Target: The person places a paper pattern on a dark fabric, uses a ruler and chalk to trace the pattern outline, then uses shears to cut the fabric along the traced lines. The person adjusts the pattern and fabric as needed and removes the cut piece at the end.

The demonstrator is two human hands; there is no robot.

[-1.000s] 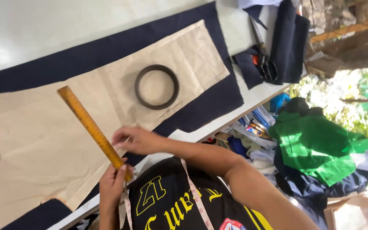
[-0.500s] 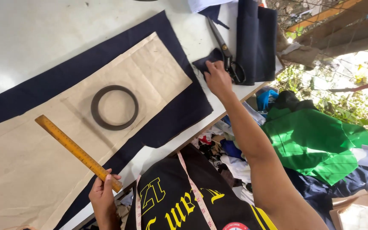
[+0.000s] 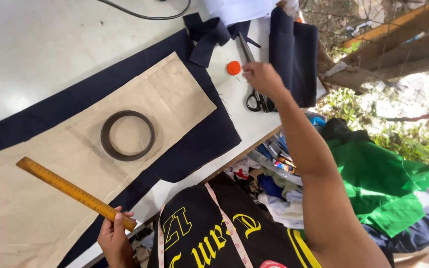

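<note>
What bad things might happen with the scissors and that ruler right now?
The right hand reaches over the scissors, so a finger might catch a blade. The left hand holds the wooden ruler by one end only; its far end could dip and nudge the paper pattern out of line on the dark cloth. The cloth's corner lies near the table edge and might slide.

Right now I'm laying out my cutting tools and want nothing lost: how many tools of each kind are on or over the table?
Wooden ruler, held in the left hand: 1
Scissors, beside the right hand: 1
Dark ring on the paper pattern: 1
Orange disc: 1
Total: 4
</note>
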